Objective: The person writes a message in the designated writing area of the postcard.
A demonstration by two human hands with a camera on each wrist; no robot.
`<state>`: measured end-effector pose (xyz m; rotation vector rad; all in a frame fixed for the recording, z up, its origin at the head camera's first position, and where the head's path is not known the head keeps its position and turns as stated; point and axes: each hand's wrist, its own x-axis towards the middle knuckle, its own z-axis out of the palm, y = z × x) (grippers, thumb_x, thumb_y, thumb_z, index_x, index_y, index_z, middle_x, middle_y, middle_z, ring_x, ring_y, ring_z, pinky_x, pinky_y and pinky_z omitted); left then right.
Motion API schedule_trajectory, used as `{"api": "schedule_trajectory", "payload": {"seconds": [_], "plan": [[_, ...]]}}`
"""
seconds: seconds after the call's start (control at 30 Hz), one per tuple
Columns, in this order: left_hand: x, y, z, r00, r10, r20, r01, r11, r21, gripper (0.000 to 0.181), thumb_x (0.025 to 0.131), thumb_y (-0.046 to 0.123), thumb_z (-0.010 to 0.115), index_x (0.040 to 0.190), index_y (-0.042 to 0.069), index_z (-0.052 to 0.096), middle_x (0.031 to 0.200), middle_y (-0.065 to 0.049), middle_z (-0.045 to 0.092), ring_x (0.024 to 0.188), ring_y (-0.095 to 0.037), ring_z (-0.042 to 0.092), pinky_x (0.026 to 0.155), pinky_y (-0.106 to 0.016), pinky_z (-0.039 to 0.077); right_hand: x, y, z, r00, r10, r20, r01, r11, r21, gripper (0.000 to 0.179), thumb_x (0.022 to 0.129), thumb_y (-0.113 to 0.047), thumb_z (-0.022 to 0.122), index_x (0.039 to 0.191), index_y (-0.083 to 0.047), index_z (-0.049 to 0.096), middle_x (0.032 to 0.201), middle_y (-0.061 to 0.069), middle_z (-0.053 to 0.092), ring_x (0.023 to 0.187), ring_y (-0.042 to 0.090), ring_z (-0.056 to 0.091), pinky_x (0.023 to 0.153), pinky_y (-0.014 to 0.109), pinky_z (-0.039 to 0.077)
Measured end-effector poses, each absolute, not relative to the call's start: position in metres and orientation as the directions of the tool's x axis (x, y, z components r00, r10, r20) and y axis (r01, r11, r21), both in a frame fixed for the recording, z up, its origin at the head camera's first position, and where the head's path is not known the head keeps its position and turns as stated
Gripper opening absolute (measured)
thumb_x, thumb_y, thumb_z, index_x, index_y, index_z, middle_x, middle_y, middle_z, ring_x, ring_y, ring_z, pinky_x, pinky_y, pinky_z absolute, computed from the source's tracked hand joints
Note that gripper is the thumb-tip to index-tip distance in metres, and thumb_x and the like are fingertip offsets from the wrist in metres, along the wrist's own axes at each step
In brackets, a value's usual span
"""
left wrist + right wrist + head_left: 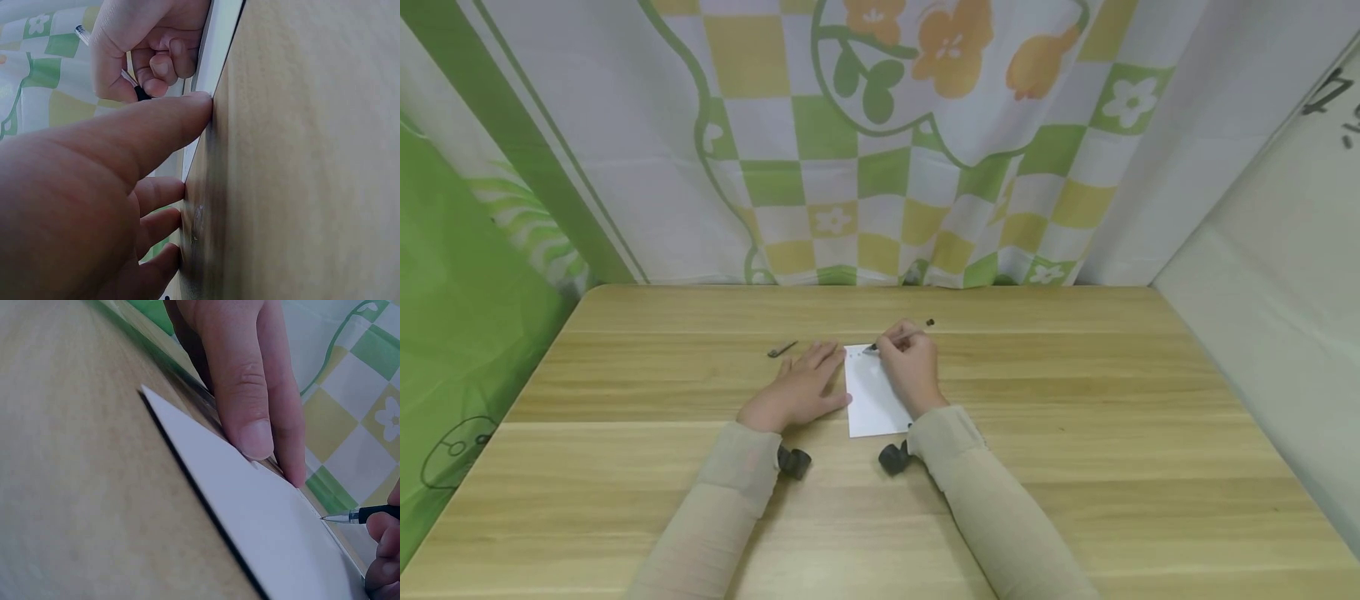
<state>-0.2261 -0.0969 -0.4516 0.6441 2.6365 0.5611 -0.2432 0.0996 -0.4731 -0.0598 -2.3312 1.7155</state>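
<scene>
A small white sheet of paper [872,404] lies on the wooden table. My right hand [914,371] pinches a pen [369,515] with a black grip and a clear barrel, its metal tip right at the paper's upper part. A few tiny dark marks run along the paper's top edge in the head view. Spread out flat, my left hand [801,389] rests at the paper's left side, the thumb [255,434] and a fingertip touching its edge. In the left wrist view the right hand's fingers [164,65] are curled around the pen.
A slim dark and grey piece, shaped like a pen cap [782,349], lies beyond the left hand. Black wrist cameras [895,458] sit under both cuffs. A checked floral curtain [880,175] hangs behind the table [1075,467], with a green cloth at left.
</scene>
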Motion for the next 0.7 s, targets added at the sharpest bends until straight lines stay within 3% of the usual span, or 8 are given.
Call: {"api": "schedule_trajectory", "payload": {"seconds": [0.7], "plan": [[-0.224,-0.095,-0.447,-0.825,0.503,-0.257,0.36,0.819,0.447,0.08,0.103,0.046,0.054,0.162,0.007,0.018,0.169,-0.016,0.005,0.155,-0.037,0.0,0.118,-0.067,-0.002,-0.244,0.1,-0.475,-0.969,0.178,0.172,-0.113,0.304,-0.946,0.008,0.085,-0.011,0.062,0.077,-0.008,0.064,0.083,0.004,0.064,0.07,0.016,0.057,0.06,0.024,0.045]]}}
